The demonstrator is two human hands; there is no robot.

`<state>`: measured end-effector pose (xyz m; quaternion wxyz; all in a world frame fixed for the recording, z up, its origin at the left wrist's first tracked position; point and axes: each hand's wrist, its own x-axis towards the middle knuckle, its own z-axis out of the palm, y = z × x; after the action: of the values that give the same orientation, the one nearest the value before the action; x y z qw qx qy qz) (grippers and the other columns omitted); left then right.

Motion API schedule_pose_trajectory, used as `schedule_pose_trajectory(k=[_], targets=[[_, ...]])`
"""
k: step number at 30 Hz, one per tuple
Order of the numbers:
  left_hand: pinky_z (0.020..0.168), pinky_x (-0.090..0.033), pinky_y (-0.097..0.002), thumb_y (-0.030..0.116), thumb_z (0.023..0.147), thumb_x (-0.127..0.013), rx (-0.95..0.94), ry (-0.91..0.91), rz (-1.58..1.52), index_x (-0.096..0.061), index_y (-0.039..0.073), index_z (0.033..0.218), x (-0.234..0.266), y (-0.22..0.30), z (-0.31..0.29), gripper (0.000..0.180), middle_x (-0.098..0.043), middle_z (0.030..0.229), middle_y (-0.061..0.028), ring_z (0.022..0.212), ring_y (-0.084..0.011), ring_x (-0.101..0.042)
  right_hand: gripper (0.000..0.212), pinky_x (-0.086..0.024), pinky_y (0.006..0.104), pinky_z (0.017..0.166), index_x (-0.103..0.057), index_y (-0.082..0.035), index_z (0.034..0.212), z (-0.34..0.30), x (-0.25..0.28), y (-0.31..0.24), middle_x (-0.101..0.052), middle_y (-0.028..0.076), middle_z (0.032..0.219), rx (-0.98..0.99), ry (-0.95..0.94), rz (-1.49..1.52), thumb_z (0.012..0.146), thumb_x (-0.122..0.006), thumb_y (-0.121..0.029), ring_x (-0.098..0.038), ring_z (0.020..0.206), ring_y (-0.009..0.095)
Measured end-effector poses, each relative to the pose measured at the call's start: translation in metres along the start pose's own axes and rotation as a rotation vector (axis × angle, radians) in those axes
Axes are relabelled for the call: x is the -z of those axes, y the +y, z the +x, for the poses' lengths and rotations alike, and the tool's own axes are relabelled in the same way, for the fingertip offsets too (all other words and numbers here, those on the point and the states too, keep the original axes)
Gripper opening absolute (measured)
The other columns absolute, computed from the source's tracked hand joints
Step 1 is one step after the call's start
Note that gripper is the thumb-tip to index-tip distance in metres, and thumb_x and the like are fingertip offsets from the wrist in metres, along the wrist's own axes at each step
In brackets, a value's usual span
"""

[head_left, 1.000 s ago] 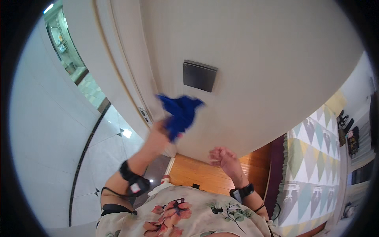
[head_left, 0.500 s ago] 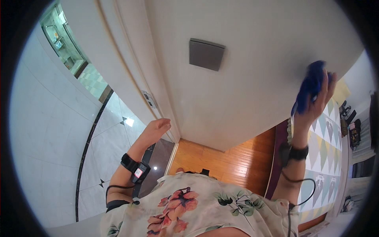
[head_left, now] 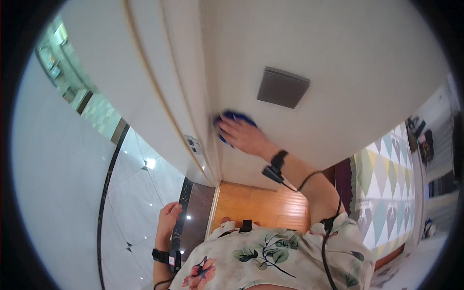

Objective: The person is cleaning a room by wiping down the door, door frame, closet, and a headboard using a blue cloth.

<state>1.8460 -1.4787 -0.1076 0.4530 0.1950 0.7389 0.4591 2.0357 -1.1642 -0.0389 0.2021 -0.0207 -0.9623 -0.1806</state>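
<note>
While right hand (head_left: 245, 137) covers blue cloth (head_left: 238, 115), visible long axis slopes down rightward.

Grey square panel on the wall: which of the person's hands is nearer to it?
Right. The right hand, on the blue cloth, is below and left of the panel; the left hand is much lower and farther left.

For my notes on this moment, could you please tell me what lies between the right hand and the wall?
In the head view, a blue cloth lies between the right hand and the pale wall, partly hidden.
</note>
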Motion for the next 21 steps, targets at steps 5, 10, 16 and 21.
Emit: schedule_pose_trajectory(k=[5, 10, 16, 21], targets=[[0.066, -0.042, -0.0268, 0.026, 0.082, -0.053, 0.019, 0.041, -0.038, -0.053, 0.002, 0.108, 0.013, -0.028, 0.003, 0.036, -0.06, 0.091, -0.0054, 0.083, -0.014, -0.056, 0.024, -0.038, 0.039, 0.085, -0.054, -0.011, 0.097, 0.037, 0.003, -0.006, -0.04, 0.008, 0.127, -0.186, 0.187, -0.087, 0.075, -0.049, -0.017, -0.032, 0.123, 0.025], [0.064, -0.043, -0.0282, 0.025, 0.083, -0.053, 0.025, 0.033, -0.023, -0.053, 0.002, 0.108, 0.021, -0.077, 0.038, 0.034, -0.06, 0.093, -0.0061, 0.084, -0.0152, -0.056, 0.022, -0.033, 0.042, 0.089, -0.054, -0.013, 0.097, -0.124, -0.024, -0.018, -0.038, 0.006, 0.129, -0.082, -0.175, -0.11, 0.076, -0.049, -0.019, -0.026, 0.127, 0.022], [0.053, -0.045, -0.0309, 0.026, 0.083, -0.048, -0.144, -0.193, 0.201, -0.044, 0.01, 0.113, 0.094, -0.138, 0.106, 0.034, -0.056, 0.1, -0.0072, 0.088, -0.0174, -0.055, 0.021, -0.023, 0.0515, 0.096, -0.06, -0.019, 0.091, -0.223, 0.136, 0.059, -0.049, 0.01, 0.112, -0.617, 0.079, -0.512, 0.07, -0.059, -0.019, -0.037, 0.115, 0.032], [0.063, -0.043, -0.0273, 0.023, 0.082, -0.054, -0.161, -0.123, -0.009, -0.053, 0.004, 0.107, -0.034, -0.002, 0.092, 0.033, -0.06, 0.091, -0.0048, 0.082, -0.0138, -0.056, 0.036, -0.031, 0.0406, 0.094, -0.042, -0.004, 0.114, -0.169, 0.342, 0.168, -0.042, 0.022, 0.119, -0.651, 0.962, -0.673, 0.081, -0.052, -0.012, -0.038, 0.111, 0.038]])
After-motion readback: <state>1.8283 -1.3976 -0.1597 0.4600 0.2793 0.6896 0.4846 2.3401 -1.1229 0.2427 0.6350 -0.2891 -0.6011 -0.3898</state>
